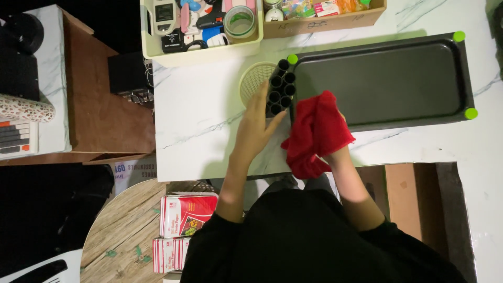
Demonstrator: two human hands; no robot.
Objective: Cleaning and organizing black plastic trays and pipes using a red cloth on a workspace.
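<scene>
Now: red cloth (316, 133) bunched in right hand (335, 152) at dark tray's (377, 84) near-left corner | soft, light, best gripped as a wad | left hand (257, 126) open, fingers flat against bundle of black tubes (280, 86) by mesh cup (254, 81) | both forearms reach forward over marble table (199, 131).

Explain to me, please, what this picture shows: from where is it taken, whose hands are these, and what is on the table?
A camera worn on a person's head looks straight down, so you see that person's own two bare hands. The left hand rests against a cluster of black tubes, beside a pale round basket. The right hand is mostly hidden under the red cloth it holds at the edge of a dark tray with green corner caps. All lie on a white marble-pattern table. Two bins of small items stand behind.
</scene>
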